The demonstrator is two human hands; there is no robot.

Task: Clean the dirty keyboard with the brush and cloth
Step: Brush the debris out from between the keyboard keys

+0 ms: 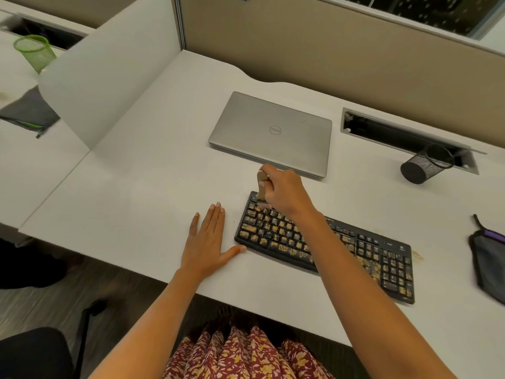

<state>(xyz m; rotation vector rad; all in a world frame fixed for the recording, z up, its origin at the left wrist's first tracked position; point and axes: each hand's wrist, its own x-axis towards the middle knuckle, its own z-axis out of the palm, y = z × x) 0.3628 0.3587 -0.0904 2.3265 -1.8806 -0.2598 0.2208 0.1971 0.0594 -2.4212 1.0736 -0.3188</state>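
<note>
Right hand (284,191) fisted around brush (263,187) handle, bristles down on far-left corner of keyboard (322,247). Left hand (209,242) flat, fingers spread, on tabletop (131,192), thumb touching keyboard's left edge, bracing it. Keys covered in yellowish crumbs. Best: short strokes along rows, sweeping toward one side, keep the brace. Open room left of keyboard; laptop (270,132) just beyond it, tabletop edge close in front. Dark cloth-like item (489,258) right of keyboard, can't confirm.
</note>
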